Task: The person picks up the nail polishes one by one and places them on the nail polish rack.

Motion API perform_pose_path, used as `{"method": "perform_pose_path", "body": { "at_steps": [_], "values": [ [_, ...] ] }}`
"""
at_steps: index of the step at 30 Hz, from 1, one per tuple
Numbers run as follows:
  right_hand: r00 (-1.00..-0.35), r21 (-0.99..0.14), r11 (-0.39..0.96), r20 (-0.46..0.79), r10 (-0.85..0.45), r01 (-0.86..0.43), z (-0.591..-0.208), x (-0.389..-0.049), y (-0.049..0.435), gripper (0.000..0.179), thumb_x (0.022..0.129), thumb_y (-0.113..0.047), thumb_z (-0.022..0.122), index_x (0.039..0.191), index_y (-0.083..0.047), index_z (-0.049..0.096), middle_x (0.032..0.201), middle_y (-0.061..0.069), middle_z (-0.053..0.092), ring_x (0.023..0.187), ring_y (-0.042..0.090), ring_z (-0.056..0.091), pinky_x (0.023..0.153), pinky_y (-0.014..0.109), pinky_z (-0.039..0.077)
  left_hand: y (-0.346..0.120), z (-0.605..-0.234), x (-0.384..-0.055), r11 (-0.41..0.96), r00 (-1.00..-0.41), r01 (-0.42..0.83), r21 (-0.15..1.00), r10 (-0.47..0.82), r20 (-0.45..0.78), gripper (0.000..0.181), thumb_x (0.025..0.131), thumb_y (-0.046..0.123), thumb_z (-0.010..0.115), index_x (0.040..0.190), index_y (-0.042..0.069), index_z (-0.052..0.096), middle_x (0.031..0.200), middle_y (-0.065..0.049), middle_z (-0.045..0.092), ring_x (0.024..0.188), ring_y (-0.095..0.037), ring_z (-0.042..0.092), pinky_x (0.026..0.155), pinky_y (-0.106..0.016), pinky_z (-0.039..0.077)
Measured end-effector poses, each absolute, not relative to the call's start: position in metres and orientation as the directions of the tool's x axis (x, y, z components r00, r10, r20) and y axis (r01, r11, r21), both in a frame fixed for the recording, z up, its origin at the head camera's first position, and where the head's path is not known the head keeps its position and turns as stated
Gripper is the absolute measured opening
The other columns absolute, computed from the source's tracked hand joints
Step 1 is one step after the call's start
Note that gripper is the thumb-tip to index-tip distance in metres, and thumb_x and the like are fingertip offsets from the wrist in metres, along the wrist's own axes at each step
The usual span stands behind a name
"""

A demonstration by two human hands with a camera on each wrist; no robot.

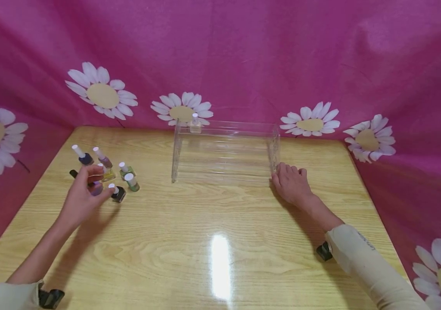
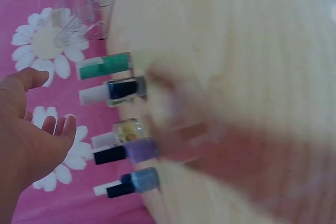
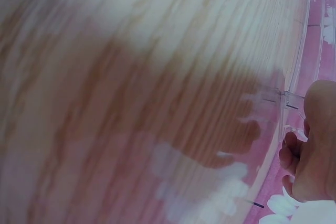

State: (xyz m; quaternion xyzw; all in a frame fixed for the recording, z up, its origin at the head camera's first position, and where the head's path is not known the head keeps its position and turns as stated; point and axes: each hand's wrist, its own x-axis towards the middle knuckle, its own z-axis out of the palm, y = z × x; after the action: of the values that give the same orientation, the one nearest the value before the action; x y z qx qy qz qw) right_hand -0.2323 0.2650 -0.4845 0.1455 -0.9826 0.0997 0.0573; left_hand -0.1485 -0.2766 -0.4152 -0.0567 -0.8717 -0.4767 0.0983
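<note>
Several nail polish bottles stand grouped on the left of the table, among them a navy bottle (image 1: 86, 159), a yellow bottle (image 1: 109, 175), a green bottle (image 1: 134, 185) and a black bottle (image 1: 118, 194) with a white cap. Over this group my left hand (image 1: 82, 193) reaches with thumb and fingers spread, its thumb near the black bottle's cap. The left wrist view shows nothing held in it. My right hand (image 1: 293, 183) holds the front right corner of a clear acrylic rack (image 1: 226, 162), its fingers curled. On the rack's top tier, at the left, stands a clear bottle (image 1: 195, 126).
The wood-grain table (image 1: 174, 241) carries a bright light reflection near its front. A pink cloth (image 1: 243, 56) with large white daisies hangs behind and at both sides, close behind the rack. A lilac bottle (image 1: 95, 188) is partly hidden by the left hand.
</note>
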Motion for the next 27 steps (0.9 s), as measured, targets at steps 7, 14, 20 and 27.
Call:
{"method": "perform_pose_path", "body": {
  "at_steps": [7, 14, 20, 27],
  "values": [
    [-0.949, -0.189, 0.934, 0.149, -0.277, -0.302, -0.483, -0.232, 0.265, 0.026, 0.106, -0.028, 0.039, 0.090, -0.007, 0.040, 0.079, 0.009, 0.044, 0.081, 0.036, 0.048, 0.072, 0.049, 0.028, -0.279, -0.431, -0.144, 0.521, -0.984, 0.155, 0.840, 0.006, 0.178, 0.055, 0.087, -0.008, 0.069, 0.131, -0.014, 0.037, 0.129, -0.024, 0.044, 0.109, -0.011, 0.048, 0.086, -0.008, 0.041],
    [-0.950, -0.194, 0.934, 0.150, -0.273, -0.299, -0.481, -0.231, 0.264, 0.027, 0.106, -0.028, 0.039, 0.090, -0.007, 0.041, 0.078, 0.009, 0.043, 0.079, 0.035, 0.048, 0.072, 0.050, 0.029, -0.277, -0.448, -0.145, 0.509, -0.992, 0.114, 0.853, 0.012, 0.126, 0.056, 0.087, -0.009, 0.069, 0.132, -0.014, 0.034, 0.126, -0.029, 0.047, 0.104, -0.009, 0.050, 0.083, -0.008, 0.044],
    [-0.955, -0.203, 0.936, 0.136, -0.263, -0.287, -0.481, -0.231, 0.263, 0.027, 0.106, -0.028, 0.039, 0.090, -0.007, 0.041, 0.080, 0.010, 0.045, 0.081, 0.037, 0.049, 0.074, 0.050, 0.029, -0.277, -0.455, -0.147, 0.580, -0.995, 0.084, 0.810, 0.007, 0.099, 0.055, 0.088, -0.005, 0.071, 0.131, -0.012, 0.037, 0.117, -0.031, 0.054, 0.100, -0.026, 0.057, 0.073, -0.006, 0.043],
    [-0.955, -0.201, 0.936, 0.133, -0.266, -0.289, -0.481, -0.230, 0.264, 0.028, 0.107, -0.028, 0.038, 0.090, -0.006, 0.040, 0.080, 0.010, 0.045, 0.080, 0.037, 0.048, 0.074, 0.050, 0.029, -0.276, -0.459, -0.148, 0.629, -0.995, 0.083, 0.773, 0.009, 0.100, 0.052, 0.089, -0.006, 0.069, 0.131, -0.011, 0.039, 0.117, -0.032, 0.053, 0.104, -0.042, 0.057, 0.074, -0.003, 0.039]
  ]
}}
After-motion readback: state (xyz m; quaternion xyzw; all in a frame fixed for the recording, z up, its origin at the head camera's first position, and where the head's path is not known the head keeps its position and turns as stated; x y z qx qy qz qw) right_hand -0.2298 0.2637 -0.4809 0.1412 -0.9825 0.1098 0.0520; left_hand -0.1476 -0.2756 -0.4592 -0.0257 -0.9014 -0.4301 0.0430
